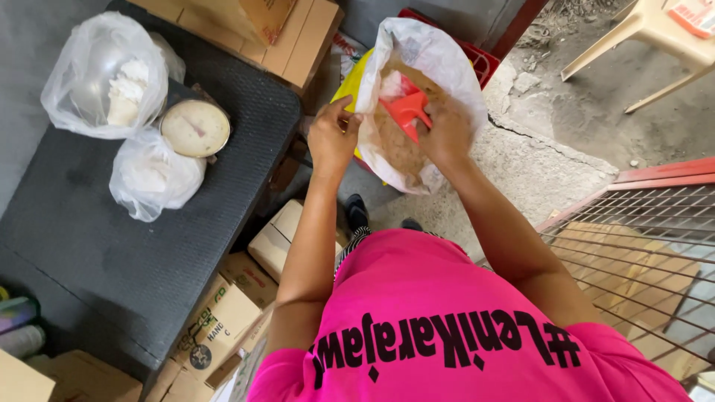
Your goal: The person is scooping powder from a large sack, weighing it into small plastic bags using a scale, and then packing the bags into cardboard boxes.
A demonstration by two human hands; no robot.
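Note:
A large white plastic sack (pixel 439 59) stands open in front of me, partly filled with brown grainy powder (pixel 395 141). My left hand (pixel 331 138) pinches the sack's left rim and holds it open. Inside the sack my right hand (pixel 447 134) grips the handle of a red plastic scoop (pixel 406 108), whose blade lies over the powder. A pink shirt covers my body at the bottom of the view.
A dark table (pixel 112 253) at left carries a round dial scale (pixel 196 128) and two tied clear bags of white powder (pixel 112 74) (pixel 153 175). Cardboard boxes (pixel 223 313) sit below it. A red crate (pixel 480 59), a plastic chair (pixel 655 37) and a wire grille (pixel 640 253) lie right.

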